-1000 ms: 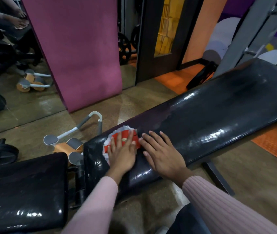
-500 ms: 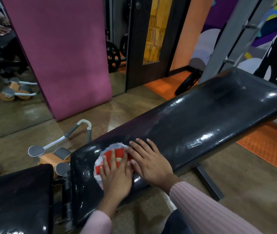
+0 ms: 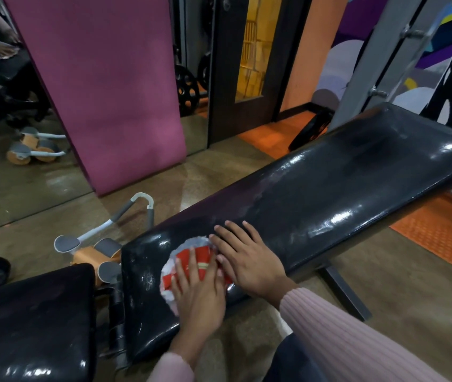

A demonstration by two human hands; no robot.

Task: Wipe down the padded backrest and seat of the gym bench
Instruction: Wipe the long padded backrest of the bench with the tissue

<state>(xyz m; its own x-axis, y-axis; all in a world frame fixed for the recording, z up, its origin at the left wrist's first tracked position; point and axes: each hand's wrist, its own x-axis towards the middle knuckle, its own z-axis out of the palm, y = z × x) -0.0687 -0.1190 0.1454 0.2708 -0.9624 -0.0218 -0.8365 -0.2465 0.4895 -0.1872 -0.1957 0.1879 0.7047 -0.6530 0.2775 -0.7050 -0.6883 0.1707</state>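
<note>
Item: red-and-white cloth (image 3: 191, 264), which I found pinned beneath the left hand (image 3: 200, 293), grip flat, fingers spread, clamped on nothing. Right hand (image 3: 246, 257) lay just beside it, likewise flat, on the black backrest (image 3: 329, 194). Seat (image 3: 26, 312) sat left of both grips.

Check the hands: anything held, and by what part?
Nothing gripped. The left hand presses flat on the middle of a red-and-white cloth on the backrest pad; the right hand lies flat, its fingers over the cloth's right edge.
</note>
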